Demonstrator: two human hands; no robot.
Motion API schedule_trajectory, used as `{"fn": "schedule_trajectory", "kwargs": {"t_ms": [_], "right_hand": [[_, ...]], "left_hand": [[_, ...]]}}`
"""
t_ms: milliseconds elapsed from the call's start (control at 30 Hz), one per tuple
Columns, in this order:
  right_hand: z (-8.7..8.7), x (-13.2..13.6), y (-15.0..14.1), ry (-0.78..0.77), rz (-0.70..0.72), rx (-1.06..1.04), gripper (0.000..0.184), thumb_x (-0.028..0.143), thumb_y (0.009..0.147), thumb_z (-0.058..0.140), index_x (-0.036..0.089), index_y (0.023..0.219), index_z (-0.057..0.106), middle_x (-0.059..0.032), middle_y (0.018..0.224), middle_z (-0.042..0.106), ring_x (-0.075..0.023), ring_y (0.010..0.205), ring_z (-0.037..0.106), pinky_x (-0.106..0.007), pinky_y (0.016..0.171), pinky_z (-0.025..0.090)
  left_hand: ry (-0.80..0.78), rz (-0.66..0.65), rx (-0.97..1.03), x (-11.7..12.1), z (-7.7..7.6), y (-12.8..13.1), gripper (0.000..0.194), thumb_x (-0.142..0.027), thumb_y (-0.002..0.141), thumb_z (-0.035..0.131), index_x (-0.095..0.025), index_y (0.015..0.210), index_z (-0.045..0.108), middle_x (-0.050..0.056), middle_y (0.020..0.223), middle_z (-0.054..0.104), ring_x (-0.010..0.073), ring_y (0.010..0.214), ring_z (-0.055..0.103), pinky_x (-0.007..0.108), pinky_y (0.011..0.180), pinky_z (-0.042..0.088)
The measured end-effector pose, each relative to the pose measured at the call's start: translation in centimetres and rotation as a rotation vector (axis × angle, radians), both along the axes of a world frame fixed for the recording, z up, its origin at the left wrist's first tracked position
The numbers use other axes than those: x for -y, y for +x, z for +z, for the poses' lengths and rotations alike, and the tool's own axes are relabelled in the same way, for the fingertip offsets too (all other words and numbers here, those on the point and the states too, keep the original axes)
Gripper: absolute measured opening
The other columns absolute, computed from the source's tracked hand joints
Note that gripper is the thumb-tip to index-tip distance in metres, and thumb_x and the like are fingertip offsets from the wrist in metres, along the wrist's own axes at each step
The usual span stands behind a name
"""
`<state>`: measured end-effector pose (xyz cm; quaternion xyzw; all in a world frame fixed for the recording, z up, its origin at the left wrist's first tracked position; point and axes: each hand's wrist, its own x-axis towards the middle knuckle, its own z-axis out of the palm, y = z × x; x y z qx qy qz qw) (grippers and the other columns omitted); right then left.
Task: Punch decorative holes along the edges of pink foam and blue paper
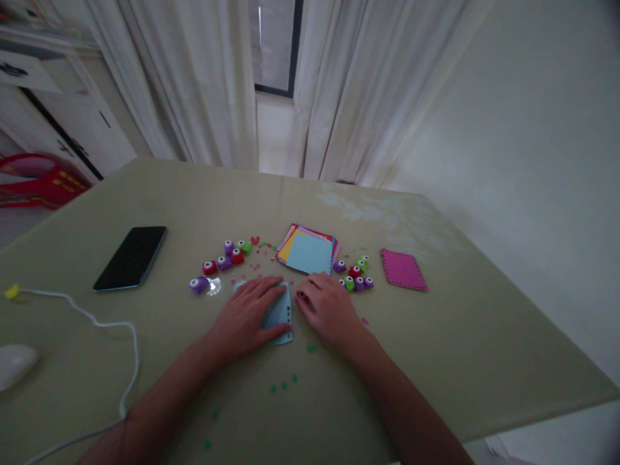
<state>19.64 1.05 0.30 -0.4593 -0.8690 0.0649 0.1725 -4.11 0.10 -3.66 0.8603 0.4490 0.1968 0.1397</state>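
My left hand point(249, 313) lies with fingers spread on a light blue square of paper point(277, 315), pressing it to the table. Small punched holes run along the paper's right edge. Just right of that edge, my right hand point(329, 307) is closed around a small red craft punch point(301, 296), mostly hidden by the fingers. Beyond both hands sits a fanned stack of coloured paper squares point(310, 252), light blue on top. Several more small punches in purple, red and green stand in a left group point(223, 261) and a right group point(358, 283).
A magenta paper square point(404, 269) with a punched border lies at the right. Left are a black tablet point(132, 258), a white cable point(97, 323) running under my left forearm, and a white mouse point(17, 366). Green paper bits point(284, 385) are scattered near the front.
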Motion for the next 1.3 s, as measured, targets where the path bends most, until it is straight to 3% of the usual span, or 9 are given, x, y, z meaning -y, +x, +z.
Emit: {"fn": "schedule_trajectory", "kwargs": {"t_ms": [167,300,433,533,700,900,1100,1200,1300], "right_hand": [[0.0,-0.9,0.9,0.109,-0.254,0.098,0.006,0.017,0.099,0.069,0.02,0.094,0.071,-0.0106,0.103,0.07,-0.0293,0.099,0.061,-0.041,0.087,0.045],[-0.6,-1.0,0.9,0.175,-0.343,0.075,0.009,0.016,0.097,0.067,0.02,0.09,0.07,-0.0117,0.101,0.07,-0.031,0.099,0.06,-0.042,0.087,0.044],[-0.2,-0.7,-1.1,0.17,-0.251,-0.104,0.008,0.023,0.103,0.065,0.02,0.101,0.072,-0.01,0.104,0.071,-0.0287,0.103,0.062,-0.042,0.095,0.046],[1.0,-1.8,-4.1,0.091,-0.102,-0.165,0.013,0.026,0.106,0.063,0.019,0.11,0.073,-0.0105,0.11,0.072,-0.0271,0.108,0.063,-0.04,0.099,0.048],[2.1,-6.4,-10.4,-0.029,0.064,-0.129,0.033,0.031,0.105,0.066,0.018,0.136,0.068,-0.0118,0.129,0.068,-0.0243,0.118,0.064,-0.037,0.106,0.049],[1.3,-8.6,-14.3,-0.069,0.06,0.058,0.02,0.033,0.105,0.066,0.022,0.121,0.072,-0.0107,0.117,0.07,-0.0258,0.109,0.067,-0.037,0.09,0.056],[1.3,-8.1,-12.8,-0.048,-0.053,0.106,0.023,0.018,0.103,0.064,0.021,0.125,0.067,-0.0121,0.115,0.075,-0.0262,0.102,0.071,-0.036,0.085,0.055],[1.5,-7.3,-9.5,0.006,-0.121,-0.055,0.015,0.022,0.105,0.063,0.02,0.12,0.066,-0.0108,0.112,0.075,-0.0246,0.105,0.07,-0.035,0.093,0.054],[0.5,-4.5,-4.7,0.055,-0.124,-0.196,0.011,0.021,0.103,0.067,0.019,0.114,0.067,-0.0097,0.108,0.075,-0.025,0.101,0.07,-0.036,0.092,0.055]], "left_hand": [[-0.013,0.008,-0.01,0.1,0.4,0.3,0.068,-0.055,0.092,0.076,-0.022,0.149,0.061,0.014,0.161,0.057,0.0367,0.144,0.055,0.056,0.122,0.042],[0.004,-0.013,-0.03,0.2,0.2,0.6,0.071,-0.056,0.097,0.069,-0.021,0.157,0.055,0.014,0.164,0.055,0.035,0.149,0.053,0.055,0.127,0.037],[0.034,-0.049,-0.07,0.3,-0.2,0.8,0.074,-0.058,0.103,0.061,-0.021,0.165,0.044,0.014,0.17,0.047,0.0346,0.157,0.044,0.057,0.131,0.03],[0.052,-0.049,-0.068,0.3,-0.1,1.0,0.069,-0.056,0.1,0.064,-0.017,0.157,0.055,0.017,0.163,0.055,0.037,0.153,0.049,0.059,0.13,0.032],[0.053,-0.03,-0.045,0.3,0.4,1.0,0.056,-0.049,0.094,0.072,-0.014,0.138,0.069,0.021,0.144,0.07,0.0422,0.139,0.061,0.06,0.122,0.043],[0.02,-0.03,-0.043,0.1,0.5,0.8,0.059,-0.051,0.092,0.074,-0.018,0.141,0.068,0.019,0.145,0.07,0.0417,0.137,0.064,0.059,0.12,0.045],[0.01,-0.046,-0.056,-0.1,0.7,0.8,0.061,-0.053,0.092,0.074,-0.014,0.139,0.07,0.02,0.143,0.071,0.0401,0.138,0.064,0.055,0.125,0.042],[0.027,-0.073,-0.016,0.0,0.7,0.6,0.064,-0.052,0.097,0.069,-0.017,0.151,0.062,0.016,0.158,0.061,0.0363,0.149,0.054,0.056,0.13,0.034],[-0.008,-0.073,-0.051,0.0,0.7,0.3,0.069,-0.05,0.099,0.064,-0.02,0.16,0.052,0.014,0.168,0.05,0.0338,0.155,0.047,0.058,0.131,0.031]]}}
